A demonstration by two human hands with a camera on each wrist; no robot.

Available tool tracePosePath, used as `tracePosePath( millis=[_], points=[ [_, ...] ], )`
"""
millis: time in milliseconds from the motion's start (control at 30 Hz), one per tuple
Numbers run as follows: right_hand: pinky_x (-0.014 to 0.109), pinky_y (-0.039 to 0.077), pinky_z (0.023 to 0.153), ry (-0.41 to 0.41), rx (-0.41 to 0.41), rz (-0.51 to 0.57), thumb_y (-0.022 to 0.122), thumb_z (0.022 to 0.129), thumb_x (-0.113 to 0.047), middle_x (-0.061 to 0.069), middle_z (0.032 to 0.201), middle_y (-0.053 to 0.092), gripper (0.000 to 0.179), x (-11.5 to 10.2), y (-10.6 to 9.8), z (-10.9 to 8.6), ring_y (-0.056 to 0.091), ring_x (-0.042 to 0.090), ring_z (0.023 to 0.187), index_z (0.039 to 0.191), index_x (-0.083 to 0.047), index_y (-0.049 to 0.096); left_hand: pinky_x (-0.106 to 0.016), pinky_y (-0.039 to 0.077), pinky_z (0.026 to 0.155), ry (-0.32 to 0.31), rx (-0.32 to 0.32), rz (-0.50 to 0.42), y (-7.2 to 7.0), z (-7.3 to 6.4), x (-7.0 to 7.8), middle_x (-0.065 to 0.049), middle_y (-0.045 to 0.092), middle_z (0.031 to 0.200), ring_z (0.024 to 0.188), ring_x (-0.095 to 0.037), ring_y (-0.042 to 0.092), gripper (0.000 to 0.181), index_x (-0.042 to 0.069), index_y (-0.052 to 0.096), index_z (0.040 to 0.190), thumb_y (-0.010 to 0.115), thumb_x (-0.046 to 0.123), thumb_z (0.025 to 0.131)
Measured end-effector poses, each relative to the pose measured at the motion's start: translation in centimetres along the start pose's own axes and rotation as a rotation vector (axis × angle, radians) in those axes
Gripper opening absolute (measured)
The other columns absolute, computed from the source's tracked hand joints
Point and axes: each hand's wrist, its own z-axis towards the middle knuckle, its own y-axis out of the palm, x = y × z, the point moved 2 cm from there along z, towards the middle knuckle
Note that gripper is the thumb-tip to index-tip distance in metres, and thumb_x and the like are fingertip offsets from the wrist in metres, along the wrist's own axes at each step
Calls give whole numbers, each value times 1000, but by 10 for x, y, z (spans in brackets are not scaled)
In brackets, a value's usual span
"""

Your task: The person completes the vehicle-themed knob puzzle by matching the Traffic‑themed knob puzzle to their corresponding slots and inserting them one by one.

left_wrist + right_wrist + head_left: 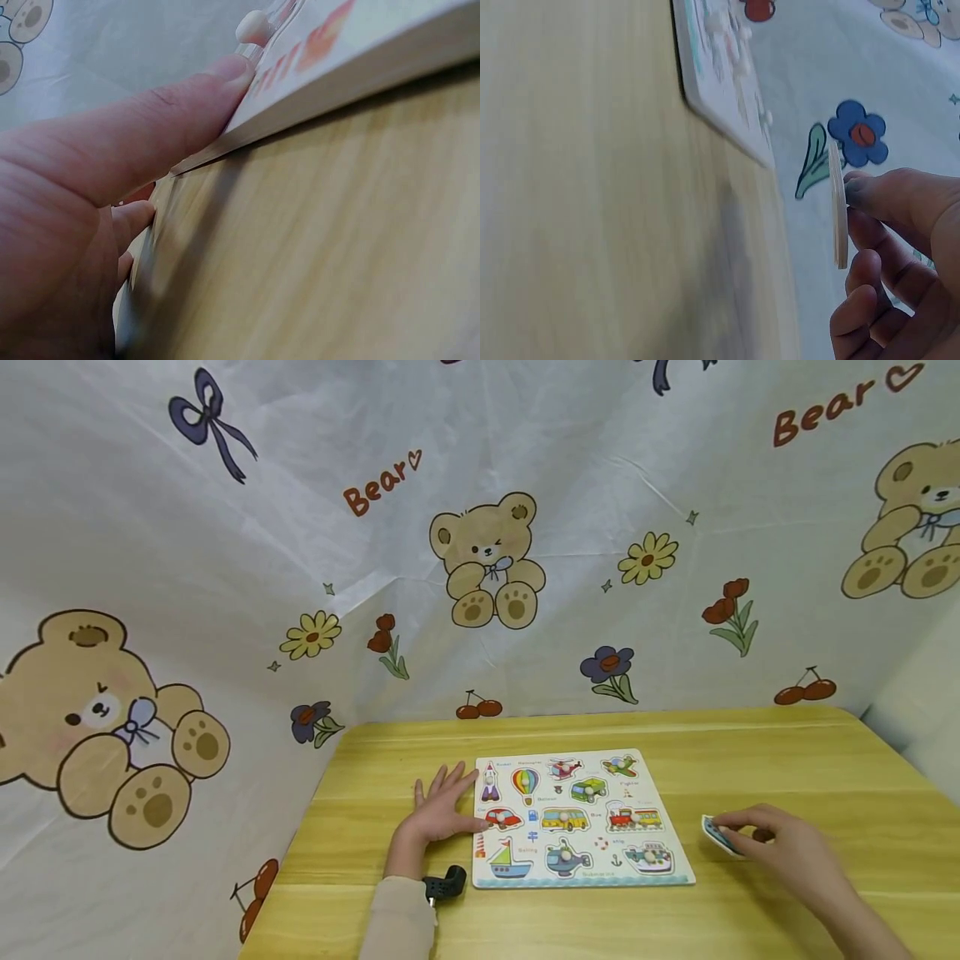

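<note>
A white wooden knob puzzle board (637, 882) with pictured vehicles lies on the table. At its left edge my left hand (438, 810) is spread, fingers extended. The thumb (187, 112) touches the board's edge beside a knob (253, 27) in the left wrist view. To the right of the board, my right hand (787, 852) pinches a thin puzzle piece (839, 217) between thumb and fingers. The piece is tilted above the table, its blue printed face partly covered by the fingers. No knob shows on the sailing boat picture (510, 864), unlike the bus (564, 820).
The light wooden table (405, 743) extends around the board. Behind it hangs a white cloth (570, 460) printed with bears and flowers. A black device (447, 883) is at my left wrist, close to the board's lower left corner.
</note>
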Motion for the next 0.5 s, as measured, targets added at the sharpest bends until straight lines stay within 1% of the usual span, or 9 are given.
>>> tracePosePath(
  millis=[100, 233, 333, 500],
  points=[
    [20, 38, 55, -24, 13, 43, 77, 87, -30, 1, 99, 72, 13, -17, 9, 4, 48, -5, 68, 98, -24, 78, -68, -17, 117, 1, 4, 1, -1, 0, 0, -4, 14, 170, 157, -36, -2, 94, 28, 34, 157, 82, 46, 78],
    [20, 38, 56, -32, -10, 86, 78, 86, -27, 0, 102, 73, 11, -36, 19, 8, 49, -2, 70, 96, -25, 79, -68, -16, 117, 8, 4, 15, 0, -1, -1, -4, 14, 170, 157, -36, -1, 94, 28, 34, 157, 81, 48, 78],
    [20, 38, 55, -62, -17, 118, 78, 86, -24, -1, 101, 72, 8, -49, 27, 12, 48, -1, 70, 94, -26, 79, -69, -16, 117, 11, 4, 21, 1, -1, -1, -4, 14, 170, 157, -36, -1, 94, 28, 35, 157, 81, 49, 78],
    [20, 37, 54, -117, -25, 151, 79, 84, -15, -6, 94, 69, 14, -68, 43, 18, 46, 0, 67, 92, -27, 78, -69, -17, 117, 9, 6, 13, 0, -1, 0, -4, 14, 170, 157, -36, -1, 94, 28, 35, 157, 81, 47, 78]
  ],
)
